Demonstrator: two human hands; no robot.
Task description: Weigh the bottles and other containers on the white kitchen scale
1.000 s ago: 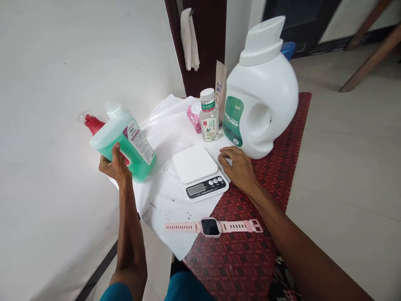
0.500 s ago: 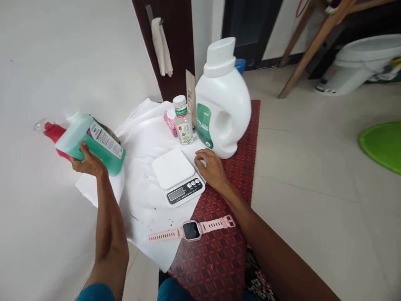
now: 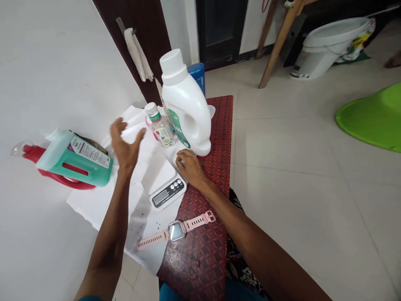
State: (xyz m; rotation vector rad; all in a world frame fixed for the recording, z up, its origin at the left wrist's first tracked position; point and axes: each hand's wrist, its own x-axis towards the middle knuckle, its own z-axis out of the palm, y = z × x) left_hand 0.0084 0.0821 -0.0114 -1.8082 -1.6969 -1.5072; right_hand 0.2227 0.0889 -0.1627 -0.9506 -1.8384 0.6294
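My left hand (image 3: pixel 124 146) hangs in the air with fingers and thumb spread, holding nothing. To its left stands a green-liquid jug (image 3: pixel 94 169) with a hollow handle, in front of a red bottle (image 3: pixel 33 153) with a clear cap. My right hand (image 3: pixel 191 169) rests at the right edge of the white kitchen scale (image 3: pixel 159 173), its fingers loosely bent and nothing visible in them. Just behind it are a large white detergent bottle (image 3: pixel 191 110) with a green label and a small clear bottle (image 3: pixel 161 131) with a white cap. The scale's platform bears nothing.
A pink smartwatch (image 3: pixel 176 230) lies near the front of the red patterned table (image 3: pixel 200 259), partly on a white cloth (image 3: pixel 94 205). A blue container (image 3: pixel 197 77) shows behind the detergent bottle. A white bucket (image 3: pixel 326 50) and a green plastic object (image 3: pixel 372 119) are beyond, to the right.
My left hand has let go of the green jug and moved right, opening. The jug now stands by the red bottle at the left. The view has shifted right; my right hand stays by the scale.
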